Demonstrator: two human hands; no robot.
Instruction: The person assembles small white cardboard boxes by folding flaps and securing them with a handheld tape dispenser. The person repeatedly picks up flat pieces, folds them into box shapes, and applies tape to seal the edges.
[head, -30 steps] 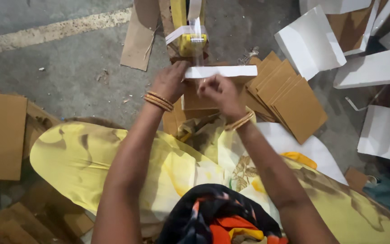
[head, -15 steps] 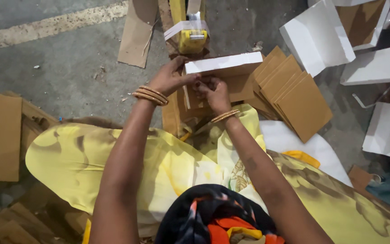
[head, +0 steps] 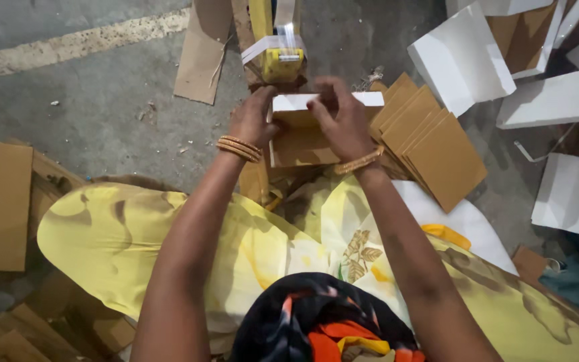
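Rough grey concrete floor point(head: 102, 114) crossed by a faded pale painted stripe point(head: 68, 43) left of the fingers; dim, even light.

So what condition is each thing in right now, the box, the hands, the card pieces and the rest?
Small box: white-edged, brown inside, open, held in both hands.
Left hand: gripping the box's left end.
Right hand: fingers over the box's top edge.
Brown card squares: flat, fanned in an overlapping stack on the floor.
White boxes: lying scattered, open, at the right.
Yellow tape dispenser: upright beyond the box, white tape hanging loose.
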